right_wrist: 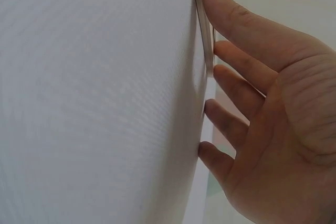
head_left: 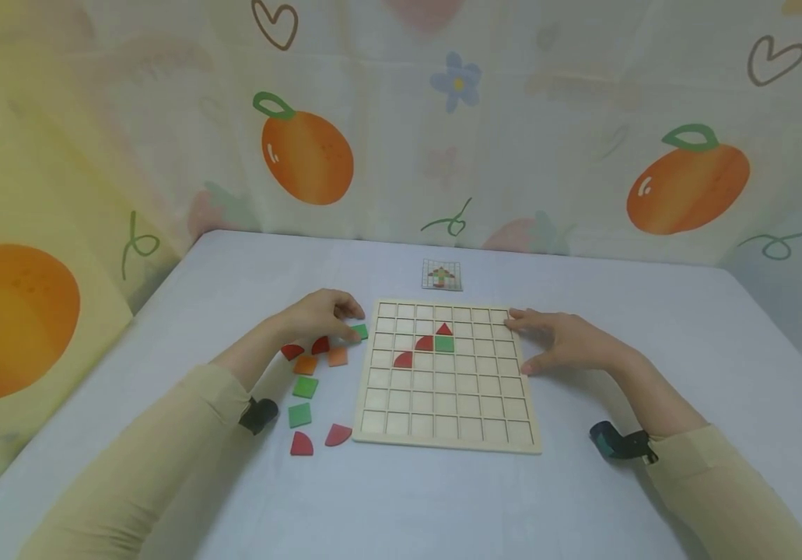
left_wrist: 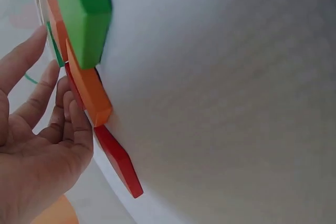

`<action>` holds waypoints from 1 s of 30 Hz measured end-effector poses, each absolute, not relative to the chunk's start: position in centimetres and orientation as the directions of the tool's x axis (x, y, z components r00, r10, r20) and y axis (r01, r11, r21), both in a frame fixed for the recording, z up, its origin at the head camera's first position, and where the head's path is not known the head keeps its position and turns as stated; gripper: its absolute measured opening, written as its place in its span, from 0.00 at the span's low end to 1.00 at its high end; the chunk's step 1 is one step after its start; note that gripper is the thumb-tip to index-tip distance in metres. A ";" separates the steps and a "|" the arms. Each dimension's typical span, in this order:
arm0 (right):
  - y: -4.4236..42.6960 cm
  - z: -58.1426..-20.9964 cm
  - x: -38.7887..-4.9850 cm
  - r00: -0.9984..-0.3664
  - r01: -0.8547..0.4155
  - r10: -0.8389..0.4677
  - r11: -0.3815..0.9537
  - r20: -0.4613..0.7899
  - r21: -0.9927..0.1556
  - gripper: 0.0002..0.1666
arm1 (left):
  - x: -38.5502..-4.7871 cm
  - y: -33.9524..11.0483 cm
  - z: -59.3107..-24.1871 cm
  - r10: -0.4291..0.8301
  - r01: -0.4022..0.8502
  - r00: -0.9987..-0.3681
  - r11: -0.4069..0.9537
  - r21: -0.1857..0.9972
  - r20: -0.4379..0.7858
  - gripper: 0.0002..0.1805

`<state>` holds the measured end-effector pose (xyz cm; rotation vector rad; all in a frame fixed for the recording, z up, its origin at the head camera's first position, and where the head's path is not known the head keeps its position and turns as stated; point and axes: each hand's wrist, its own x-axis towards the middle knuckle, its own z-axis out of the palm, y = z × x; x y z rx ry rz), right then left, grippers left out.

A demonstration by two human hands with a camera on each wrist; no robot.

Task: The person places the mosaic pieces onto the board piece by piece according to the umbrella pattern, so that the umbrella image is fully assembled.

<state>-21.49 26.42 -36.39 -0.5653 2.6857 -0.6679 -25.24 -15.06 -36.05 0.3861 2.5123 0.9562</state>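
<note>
A pale wooden grid board (head_left: 436,404) lies on the table with a red triangle (head_left: 445,330), two red quarter-circle tiles (head_left: 404,359) and a green square (head_left: 444,344) in its cells. Left of the board, my left hand (head_left: 316,315) has its thumb and index finger at opposite edges of a green square tile (head_left: 360,332). That tile shows between the two fingertips in the left wrist view. My right hand (head_left: 569,338) rests its thumb and fingertips along the board's right edge, fingers spread and fairly straight. The palm (right_wrist: 283,145) holds nothing.
Loose tiles lie left of the board: orange squares (head_left: 337,357), green squares (head_left: 299,414) and red quarter circles (head_left: 302,444). A small picture card (head_left: 442,275) with a coloured pattern lies behind the board. A printed curtain (head_left: 513,155) hangs beyond the table.
</note>
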 end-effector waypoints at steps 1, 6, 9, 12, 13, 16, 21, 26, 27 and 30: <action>26.4 -36.4 -21.5 -0.872 -0.296 -0.444 0.813 -0.205 -0.502 0.50 | -25.2 -15.1 -36.1 0.397 0.105 -0.872 0.722 0.684 -0.285 0.23; 26.4 -36.3 -21.5 -0.873 -0.295 -0.443 0.814 -0.206 -0.501 0.50 | -25.3 -15.4 -36.3 0.391 0.108 -0.877 0.725 0.680 -0.278 0.23; 26.4 -36.3 -21.5 -0.873 -0.298 -0.444 0.814 -0.204 -0.498 0.50 | -25.2 -15.3 -36.2 0.383 0.106 -0.882 0.729 0.677 -0.275 0.23; 26.4 -36.3 -21.5 -0.872 -0.296 -0.445 0.810 -0.203 -0.506 0.51 | -25.0 -15.3 -36.2 0.381 0.109 -0.884 0.732 0.673 -0.272 0.23; 26.4 -36.3 -21.5 -0.872 -0.295 -0.445 0.810 -0.204 -0.507 0.51 | -25.0 -15.3 -36.2 0.378 0.105 -0.885 0.732 0.673 -0.273 0.22; 26.5 -36.3 -21.5 -0.870 -0.294 -0.447 0.807 -0.206 -0.512 0.51 | -25.0 -15.3 -36.3 0.380 0.114 -0.886 0.733 0.671 -0.265 0.22; 26.5 -36.2 -21.5 -0.872 -0.293 -0.446 0.806 -0.202 -0.514 0.51 | -25.2 -15.4 -36.5 0.366 0.116 -0.894 0.747 0.654 -0.260 0.20; 26.5 -36.2 -21.4 -0.871 -0.298 -0.451 0.800 -0.195 -0.520 0.50 | -25.2 -15.4 -36.5 0.342 0.099 -0.901 0.761 0.641 -0.268 0.17; 26.5 -36.2 -21.5 -0.871 -0.299 -0.452 0.800 -0.194 -0.520 0.50 | -25.2 -15.4 -36.6 0.346 0.104 -0.900 0.761 0.640 -0.265 0.17; 26.5 -36.3 -21.5 -0.870 -0.304 -0.454 0.802 -0.193 -0.515 0.50 | -25.2 -15.4 -36.6 0.346 0.109 -0.902 0.761 0.639 -0.259 0.16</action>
